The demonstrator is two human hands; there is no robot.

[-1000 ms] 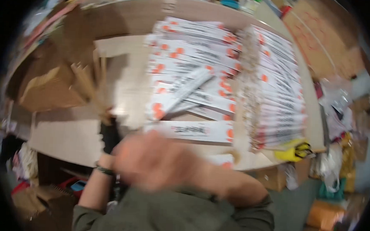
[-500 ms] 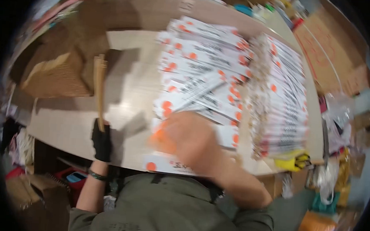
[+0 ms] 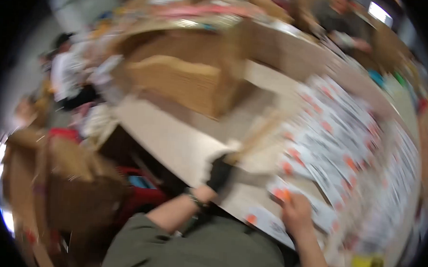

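Left hand [image 3: 220,173] apparently holds sticks [image 3: 260,136] near the table edge [image 3: 171,155].

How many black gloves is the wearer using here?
1: a black glove on the left hand, which holds thin sticks. The right hand, over a white packet, has none.

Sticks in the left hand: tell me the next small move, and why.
Probably close the right hand on the white packet beside it and draw it toward the sticks. Its fingers are at or just above that packet, near its left end, while the black-gloved left hand holds the sticks close by. Blur hides whether the packet is gripped yet.
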